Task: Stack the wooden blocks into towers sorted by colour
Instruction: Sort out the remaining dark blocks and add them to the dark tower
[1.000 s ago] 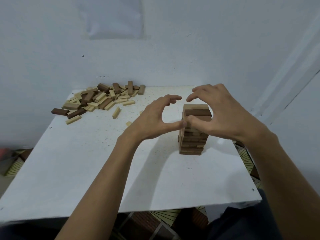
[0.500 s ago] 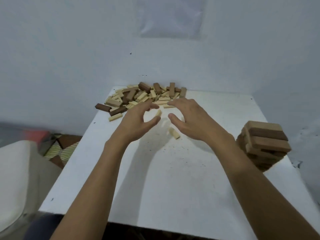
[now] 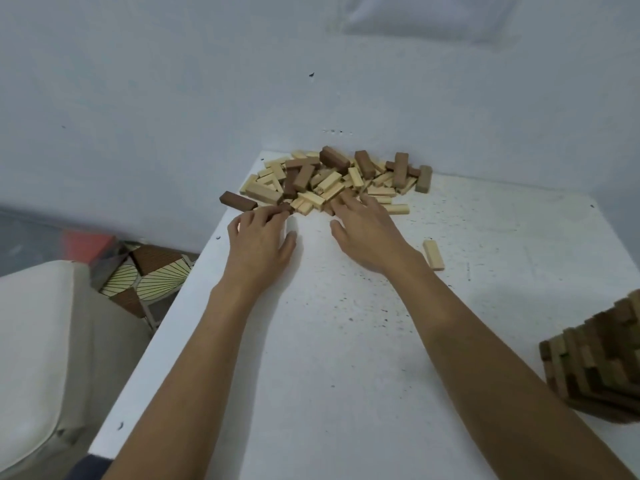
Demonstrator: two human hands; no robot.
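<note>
A loose pile of light and dark wooden blocks [image 3: 329, 178] lies at the far end of the white table [image 3: 346, 375]. My left hand [image 3: 259, 237] reaches the pile's near left edge; its fingertips touch a small dark brown block [image 3: 284, 207], with the thumb spread apart. My right hand [image 3: 363, 230] lies flat with straight fingers on the blocks at the pile's front. A dark block [image 3: 239, 201] sits at the table's left edge. One light block [image 3: 433, 254] lies alone to the right of my right wrist. A stacked tower of brown blocks [image 3: 595, 362] stands at the right edge of the view, partly cut off.
The table's left edge drops to a patterned tile floor [image 3: 156, 278]. A white cushioned seat [image 3: 34, 341] stands beside the table at lower left. A pale wall rises directly behind the pile.
Both hands left the tower and moved forward to the pile. My view swung left, so the tower now sits at the right edge.
</note>
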